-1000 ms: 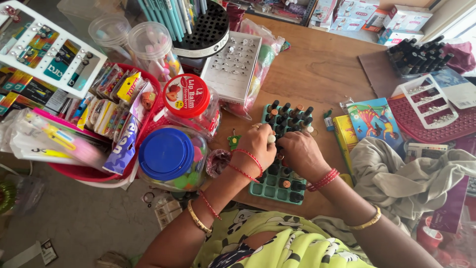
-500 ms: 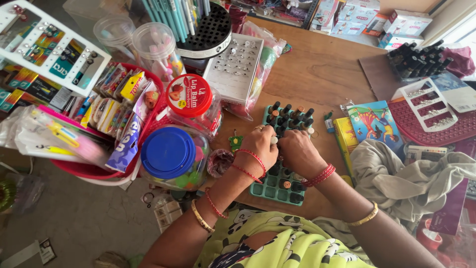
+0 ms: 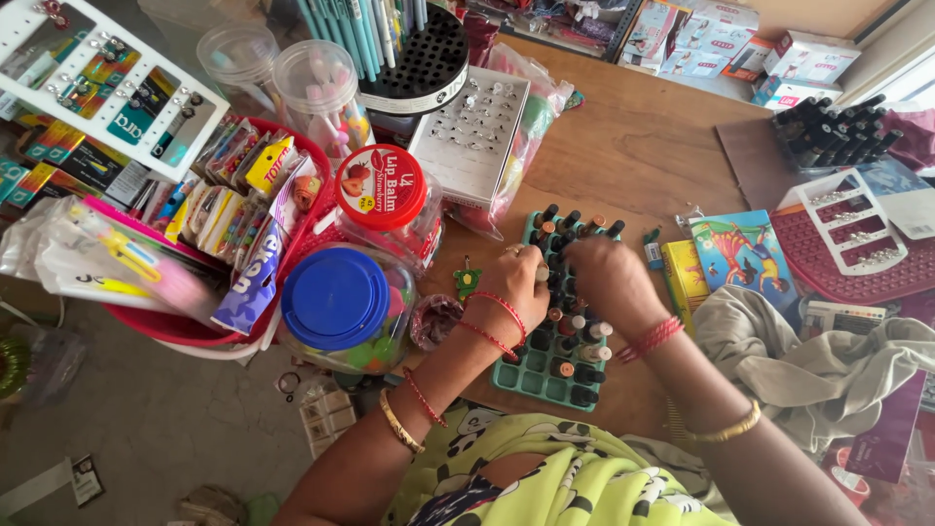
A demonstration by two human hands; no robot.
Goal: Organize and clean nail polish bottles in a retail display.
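Green tray [image 3: 534, 375]: lying on the wooden table [image 3: 643, 156] just in front of the person — its slots are holding small dark-capped bottles [image 3: 570, 336].
Left hand [image 3: 514, 282]: resting over the tray's left edge, fingers curling down; whether it is gripping a bottle I cannot tell.
Right hand [image 3: 606, 278]: hovering over the tray's upper rows, fingers bending — grip is hidden.
Blue-lidded jar [image 3: 341, 302]: standing just left of the left wrist.
Grey cloth [image 3: 808, 360]: lying right of the right forearm.

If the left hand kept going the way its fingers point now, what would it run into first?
The left hand points up and right across the green tray. It would likely meet the small dark-capped bottles in the tray's far rows first, though depth is unclear and it may already touch them.
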